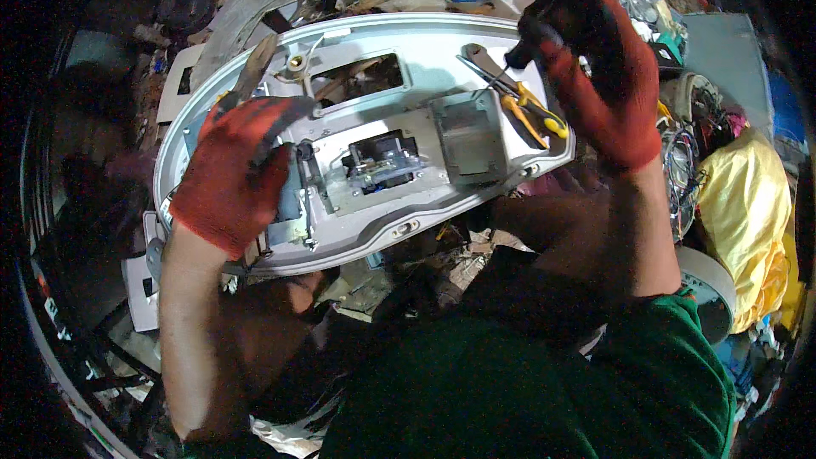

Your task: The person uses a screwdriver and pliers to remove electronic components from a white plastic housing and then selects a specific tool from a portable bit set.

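Looking down at: grey-white plastic housing (pixel 408 42), curved shell, inner side up, resting across the person's lap area amid scrap.
Left hand (pixel 234 170): red knit glove, dirty at the fingertips; palm down on the left end of the housing, fingers spread and pressed flat against it. Bracing, not gripping anything I can see.
Right hand (pixel 595 76): red glove, blackened fingers; curled tight around the dark handle of a screwdriver (pixel 510 64), held above the housing's right end.
Screwdriver: thin shaft runs down-left from the fist toward the metal box; tip contact too small to tell.
Metal box (pixel 469 138): square grey cover, mounted right of centre in the housing.
Mechanism (pixel 381 161): small dark assembly with metal parts, centre of the housing, just left of the metal box.
Pliers (pixel 531 115): orange-and-yellow handles, lying on the housing's right end just below the right hand, beside the metal box.
Wrench (pixel 480 59): grey open-end type, lying on the housing next to the pliers, partly under the screwdriver shaft.
Cutout (pixel 357 76): rectangular opening in the upper part of the housing, debris visible through it.
Surroundings: yellow fabric (pixel 748 204) at right, tangled wires (pixel 680 170) beside it, well apart from the housing.
Clothing: green sleeve (pixel 663 357) on the right arm.
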### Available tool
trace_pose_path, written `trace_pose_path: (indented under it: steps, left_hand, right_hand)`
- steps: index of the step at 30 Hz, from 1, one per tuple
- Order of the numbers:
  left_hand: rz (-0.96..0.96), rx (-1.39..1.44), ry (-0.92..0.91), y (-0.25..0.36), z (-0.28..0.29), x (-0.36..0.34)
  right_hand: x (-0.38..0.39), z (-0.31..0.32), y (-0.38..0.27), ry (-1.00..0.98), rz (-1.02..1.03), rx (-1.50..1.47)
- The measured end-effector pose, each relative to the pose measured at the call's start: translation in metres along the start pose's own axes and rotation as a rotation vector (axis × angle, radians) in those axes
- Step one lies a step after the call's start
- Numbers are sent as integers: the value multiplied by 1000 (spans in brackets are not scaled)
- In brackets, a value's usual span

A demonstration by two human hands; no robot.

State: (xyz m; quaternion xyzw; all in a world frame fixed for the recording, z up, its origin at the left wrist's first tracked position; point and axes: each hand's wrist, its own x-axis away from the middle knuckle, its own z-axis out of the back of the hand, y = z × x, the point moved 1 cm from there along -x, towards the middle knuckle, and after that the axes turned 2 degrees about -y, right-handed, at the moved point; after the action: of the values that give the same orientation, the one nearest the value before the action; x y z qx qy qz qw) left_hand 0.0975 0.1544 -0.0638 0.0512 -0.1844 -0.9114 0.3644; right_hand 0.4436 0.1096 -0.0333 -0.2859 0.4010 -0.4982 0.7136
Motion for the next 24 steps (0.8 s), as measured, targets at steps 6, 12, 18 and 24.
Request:
trace_pose_path:
  steps: [6,12,18,24]
  left_hand:
    - [12,64,252,1,6,1]
    - [90,94,391,15,16,7]
    - [163,322,250,20,33,19]
    - [-6,-48,-101,34,2,17]
  right_hand:
    - [6,37,33,138,-358,143]
    - [7,31,33,-28,-279,263]
    - [11,18,25,-113,-336,184]
    - [8,7,29,-149,-93,160]
